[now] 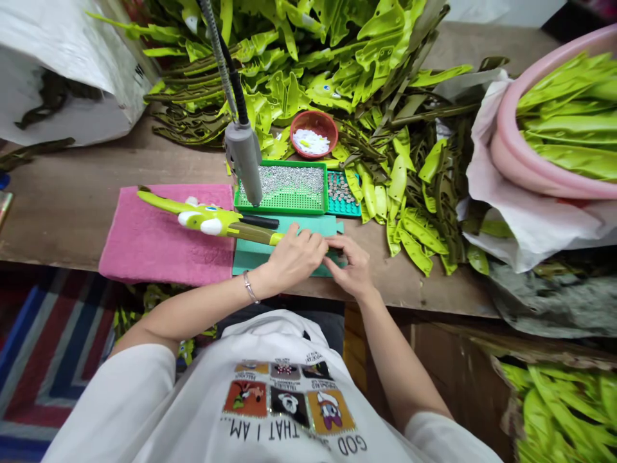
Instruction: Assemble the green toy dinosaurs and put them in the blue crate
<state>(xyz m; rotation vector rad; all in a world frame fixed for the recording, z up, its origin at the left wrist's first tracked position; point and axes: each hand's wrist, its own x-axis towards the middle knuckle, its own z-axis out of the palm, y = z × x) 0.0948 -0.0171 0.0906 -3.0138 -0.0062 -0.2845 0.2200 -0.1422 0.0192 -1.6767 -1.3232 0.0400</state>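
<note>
A long lime-green plastic toy (202,217) with white parts lies across the pink towel (154,247) and a teal mat (250,257). My left hand (294,257) is closed over the toy's dark handle end on the mat. My right hand (351,265) meets it from the right, fingers pinched against the same end; what they pinch is hidden. A grey powered screwdriver (245,161) hangs on a cable just above the toy, over a green tray of small screws (289,186).
A small teal tray (341,193) of round parts and a red bowl (314,134) of white pieces sit behind the mat. Green toy shells are heaped at the back (313,64) and right (414,193). A pink tub (554,116) holds more. A white bag (62,71) stands far left.
</note>
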